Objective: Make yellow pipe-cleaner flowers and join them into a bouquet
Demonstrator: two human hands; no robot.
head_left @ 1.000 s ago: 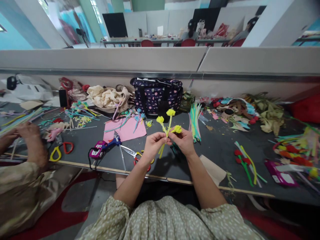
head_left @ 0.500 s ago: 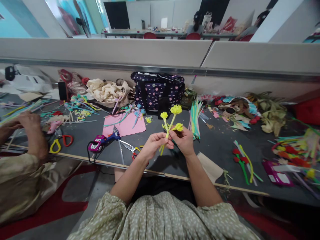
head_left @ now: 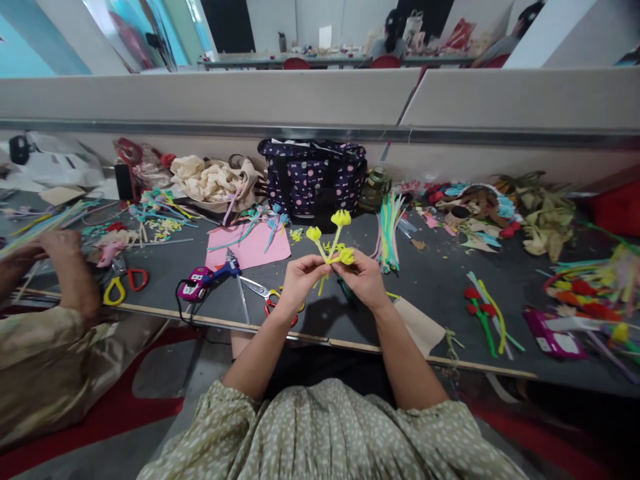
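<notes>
Between my two hands is a small bunch of yellow pipe-cleaner flowers [head_left: 341, 219], with several fluffy heads on thin stems. My left hand [head_left: 306, 279] pinches the stems where they meet. My right hand [head_left: 364, 277] is closed at the same joint, fingertips on the stem of the lowest flower. Stem ends poke out beneath my fingers. Scissors [head_left: 265, 293] with red and yellow handles lie beside my left wrist. Left of them is a blue glue gun [head_left: 227, 268] by a purple box [head_left: 196, 284]. A beige sheet [head_left: 419, 327] lies near my right forearm.
A dark patterned bag [head_left: 313, 177] stands at the back, near a green jar [head_left: 375, 190]. Pipe cleaners [head_left: 390, 230] stand bundled right of it. Pink paper [head_left: 265, 247] lies left. Red pipe-cleaner flowers [head_left: 480, 307] lie right. A co-worker's hands [head_left: 63, 250] are at far left, near other scissors [head_left: 120, 283].
The yellow flowers have shifted slightly left and tilted, with the lowest flower now nearer the others. Both hands remain closed on the stems. The view has shifted a little.
</notes>
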